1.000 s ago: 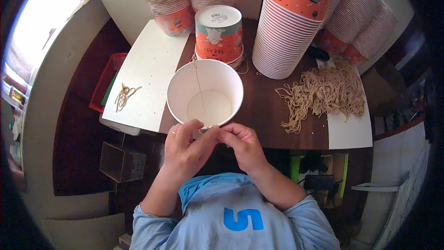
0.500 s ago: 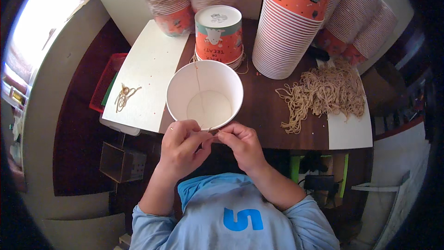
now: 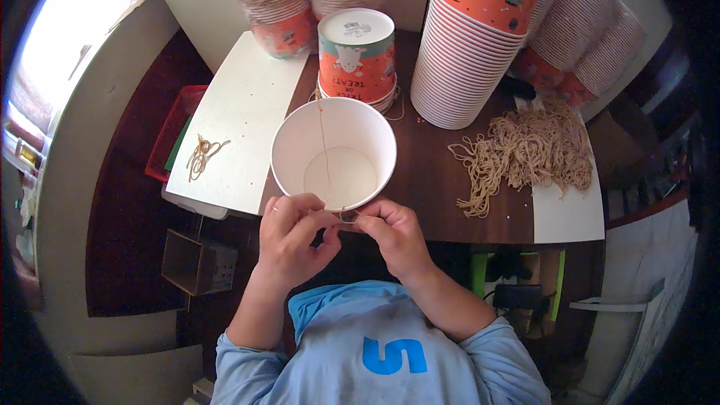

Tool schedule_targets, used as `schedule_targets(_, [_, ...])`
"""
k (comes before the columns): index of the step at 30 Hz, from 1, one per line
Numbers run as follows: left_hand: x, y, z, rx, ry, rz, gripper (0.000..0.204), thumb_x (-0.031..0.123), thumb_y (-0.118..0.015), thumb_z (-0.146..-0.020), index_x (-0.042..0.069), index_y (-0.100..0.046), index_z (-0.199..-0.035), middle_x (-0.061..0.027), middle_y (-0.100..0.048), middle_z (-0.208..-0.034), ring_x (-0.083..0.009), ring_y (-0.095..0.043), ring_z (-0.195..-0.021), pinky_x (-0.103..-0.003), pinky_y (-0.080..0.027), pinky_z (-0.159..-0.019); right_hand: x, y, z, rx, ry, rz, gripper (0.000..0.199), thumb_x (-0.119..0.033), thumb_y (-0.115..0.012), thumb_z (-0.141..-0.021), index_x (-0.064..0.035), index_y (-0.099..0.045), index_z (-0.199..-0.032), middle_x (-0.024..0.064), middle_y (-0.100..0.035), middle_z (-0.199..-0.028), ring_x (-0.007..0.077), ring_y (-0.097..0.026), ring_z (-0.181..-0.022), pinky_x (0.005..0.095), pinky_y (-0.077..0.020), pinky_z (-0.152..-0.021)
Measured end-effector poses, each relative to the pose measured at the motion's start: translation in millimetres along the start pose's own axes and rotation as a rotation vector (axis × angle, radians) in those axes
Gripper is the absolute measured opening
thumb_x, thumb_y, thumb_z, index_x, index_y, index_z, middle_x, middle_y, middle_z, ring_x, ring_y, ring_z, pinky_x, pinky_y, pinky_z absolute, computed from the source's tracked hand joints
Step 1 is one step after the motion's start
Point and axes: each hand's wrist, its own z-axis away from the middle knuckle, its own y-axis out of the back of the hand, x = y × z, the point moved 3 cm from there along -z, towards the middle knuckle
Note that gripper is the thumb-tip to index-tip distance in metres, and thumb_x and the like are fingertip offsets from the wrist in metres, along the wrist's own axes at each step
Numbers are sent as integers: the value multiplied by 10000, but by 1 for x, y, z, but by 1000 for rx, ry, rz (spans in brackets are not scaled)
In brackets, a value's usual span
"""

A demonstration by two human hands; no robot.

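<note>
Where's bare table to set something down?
Brown tabletop between the open bucket and big cord pile; white panel, few specks, behind the small cord bundle. Crowded: back edge, bucket stacks; open bucket's near rim, left hand and right hand.

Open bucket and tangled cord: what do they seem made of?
Open bucket: probably paperboard, maybe coated; looks smooth and white inside, with a rounded edge. Tangled cord: likely cotton or jute; strands look matte, beige and limp, exact fibre unclear.
</note>
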Motion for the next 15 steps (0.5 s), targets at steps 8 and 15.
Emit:
schedule_targets(8, [9, 3, -5, -33, -1, -37, 294, 73, -709, -559, 122, -652, -844, -34, -537, -882, -160, -518, -682, -306, -395, -614, -1, 2, 1, -19, -17, -15, 98, -88, -587, -829, -1, -629, -814, 14, -630, -769, 54, -543, -710, 224, -454, -656])
schedule_targets(15, [1, 1, -3, -66, -155, -161, 274, 90, -738, -588, 135, -658, -846, -8, -513, -886, -157, -504, -684, -308, -379, -599, -3, 2, 1, 7, -26, -46, 96, -89, -583, -836, -9, -626, -805, 12, -625, -758, 53, -544, -697, 218, -456, -641])
